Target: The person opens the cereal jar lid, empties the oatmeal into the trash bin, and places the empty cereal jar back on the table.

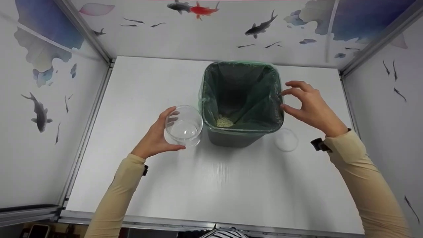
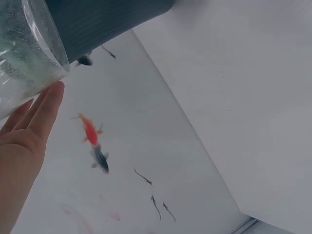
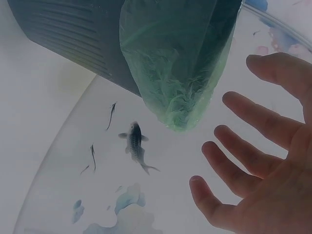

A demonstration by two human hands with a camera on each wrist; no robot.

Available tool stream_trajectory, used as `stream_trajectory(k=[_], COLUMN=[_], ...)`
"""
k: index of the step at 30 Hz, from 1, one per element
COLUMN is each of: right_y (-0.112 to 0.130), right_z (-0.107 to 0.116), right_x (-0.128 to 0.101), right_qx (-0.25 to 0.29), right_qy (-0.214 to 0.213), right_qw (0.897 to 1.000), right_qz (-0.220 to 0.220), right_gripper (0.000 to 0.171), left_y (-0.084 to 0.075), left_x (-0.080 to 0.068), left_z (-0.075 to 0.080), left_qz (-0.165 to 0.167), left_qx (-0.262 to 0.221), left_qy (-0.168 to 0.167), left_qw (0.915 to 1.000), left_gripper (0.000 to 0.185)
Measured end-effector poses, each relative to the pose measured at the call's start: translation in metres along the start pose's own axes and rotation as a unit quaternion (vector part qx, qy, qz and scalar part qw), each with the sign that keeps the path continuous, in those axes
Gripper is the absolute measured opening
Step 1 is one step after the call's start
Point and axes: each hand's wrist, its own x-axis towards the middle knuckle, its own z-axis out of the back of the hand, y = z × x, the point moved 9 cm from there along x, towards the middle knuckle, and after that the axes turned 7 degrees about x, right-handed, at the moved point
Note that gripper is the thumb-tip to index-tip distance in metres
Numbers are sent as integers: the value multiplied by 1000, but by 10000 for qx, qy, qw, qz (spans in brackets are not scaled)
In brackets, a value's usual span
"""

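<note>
My left hand (image 1: 153, 138) grips a clear round jar (image 1: 183, 127), thumb and fingers on either side of its wall. The jar hangs just left of a grey bin (image 1: 228, 139) lined with a green plastic bag (image 1: 208, 99). A small heap of pale yellowish grains (image 1: 224, 122) lies inside, at the bottom. My right hand (image 1: 312, 107) is by the bin's right rim with fingers spread; in the right wrist view its fingers (image 3: 243, 187) stand apart from the bag's overhanging edge (image 3: 180, 97). The left wrist view shows only part of the jar (image 2: 27, 63).
A clear round lid (image 1: 286, 140) lies flat on the white table (image 1: 211, 188), right of the bin's base. Panels printed with fish (image 1: 99, 39) enclose the table at the back and both sides. A metal rail (image 1: 148, 222) runs along the front edge.
</note>
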Motion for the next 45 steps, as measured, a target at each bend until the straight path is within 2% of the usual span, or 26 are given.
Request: stream_trajectory(k=[7, 12, 16, 23, 27, 30, 35, 40, 45], right_y=[-2, -5, -8, -12, -14, -15, -18, -20, -22], right_z=[2, 4, 6, 9, 9, 10, 12, 13, 16], right_x=[-5, -7, -9, -11, -12, -13, -15, -17, -19], right_qx=[44, 26, 9, 5, -21, -13, -17, -36, -75], right_qy=[-132, -170, -139, -111, -102, -125, -133, -108, -109], right_qw=[9999, 9998, 9999, 9998, 9998, 9997, 9996, 9993, 9992], right_qz=[83, 79, 26, -153, -181, -190, -247, -343, -380], right_gripper=[30, 30, 30, 28, 28, 28, 30, 32, 32], left_y=[10, 24, 37, 57, 64, 64, 55, 39, 22], left_x=[-18, -32, -43, -59, -66, -67, -57, -44, -32], left_z=[-20, -41, -64, -113, -139, -153, -174, -193, -215], left_qz=[72, 128, 316, 756, 827, 763, 472, 116, -243], left_qx=[39, -416, -601, -315, -415, -470, -567, -446, -227], left_qy=[56, 65, 284, 872, 1103, 1119, 1140, 1321, 1628], left_qw=[10000, 9990, 9973, 9928, 9896, 9897, 9907, 9902, 9861], left_gripper=[118, 118, 117, 113, 112, 111, 109, 106, 105])
